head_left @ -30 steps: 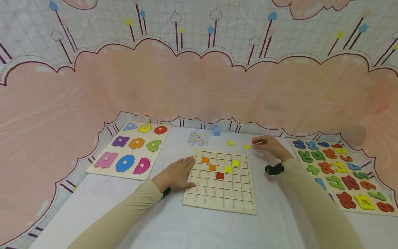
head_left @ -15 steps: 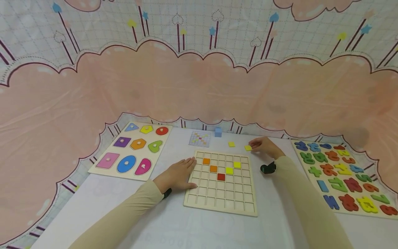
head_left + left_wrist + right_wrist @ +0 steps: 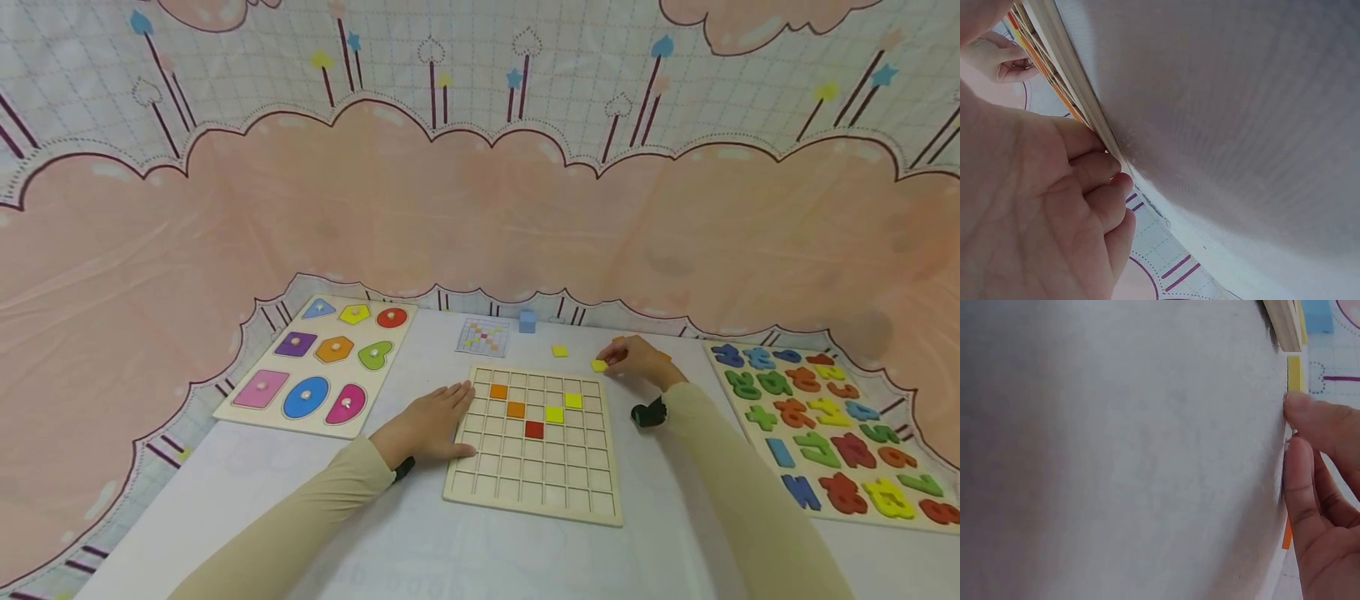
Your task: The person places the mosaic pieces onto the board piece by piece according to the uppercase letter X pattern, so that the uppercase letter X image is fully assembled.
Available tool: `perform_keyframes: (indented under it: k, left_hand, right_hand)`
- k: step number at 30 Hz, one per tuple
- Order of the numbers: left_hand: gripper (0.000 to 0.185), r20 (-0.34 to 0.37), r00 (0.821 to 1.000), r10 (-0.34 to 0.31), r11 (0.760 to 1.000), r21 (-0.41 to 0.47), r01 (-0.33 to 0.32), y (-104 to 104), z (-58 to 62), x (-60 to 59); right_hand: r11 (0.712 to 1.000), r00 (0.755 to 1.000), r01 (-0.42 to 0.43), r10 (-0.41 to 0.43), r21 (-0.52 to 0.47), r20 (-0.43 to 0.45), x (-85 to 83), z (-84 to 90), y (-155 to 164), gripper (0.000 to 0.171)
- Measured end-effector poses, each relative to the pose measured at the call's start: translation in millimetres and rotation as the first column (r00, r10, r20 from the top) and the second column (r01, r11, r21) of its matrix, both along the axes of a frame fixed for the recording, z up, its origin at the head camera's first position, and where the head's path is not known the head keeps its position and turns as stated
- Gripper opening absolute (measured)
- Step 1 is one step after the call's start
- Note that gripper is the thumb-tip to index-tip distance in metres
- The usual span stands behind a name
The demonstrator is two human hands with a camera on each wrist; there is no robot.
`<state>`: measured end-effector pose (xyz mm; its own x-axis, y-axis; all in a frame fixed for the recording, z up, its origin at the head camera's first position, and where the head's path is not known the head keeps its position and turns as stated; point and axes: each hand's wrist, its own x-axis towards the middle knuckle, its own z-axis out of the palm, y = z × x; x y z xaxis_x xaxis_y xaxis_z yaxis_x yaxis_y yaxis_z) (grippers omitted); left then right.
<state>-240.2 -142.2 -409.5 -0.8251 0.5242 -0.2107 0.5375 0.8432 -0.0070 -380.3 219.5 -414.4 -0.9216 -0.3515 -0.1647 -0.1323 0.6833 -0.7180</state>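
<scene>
Drawn back from the far orange piece, the right hand [image 3: 637,360] now pinches a yellow tile [image 3: 598,365] on the table [image 3: 660,508] beside the grid board [image 3: 534,443] in the head view, while the left hand [image 3: 429,421] lies flat-fingered against the board's left edge. Wrist views show the left fingers [image 3: 1094,169] at that edge and right fingertips [image 3: 1300,412] on the tile [image 3: 1294,374], seemingly thin, light, stiff wood, best pinched by its edges.

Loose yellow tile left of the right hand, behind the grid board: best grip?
Pinch the yellow tile by two opposite side edges, coming straight down from above. It lies flat and thin on the table, apart from the board and the right hand, so only its edges offer purchase.
</scene>
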Motion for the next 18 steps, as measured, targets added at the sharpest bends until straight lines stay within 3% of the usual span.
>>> perform_keyframes:
  k: [7, 18]
  left_hand:
    - [0.091, 0.0, 1.0, -0.004, 1.0, 0.006, 0.004, 0.3, 0.0, -1.4]
    - [0.092, 0.011, 1.0, 0.008, 1.0, -0.01, -0.007, 0.2, -0.8, -1.3]
  right_hand:
    - [0.997, 1.0, -0.017, 0.016, 0.081, 0.015, 3.5, -0.4, 3.9, 0.03]
    - [0.996, 0.998, -0.049, 0.052, 0.072, -0.04, 15.5, 0.8, 14.3, 0.031]
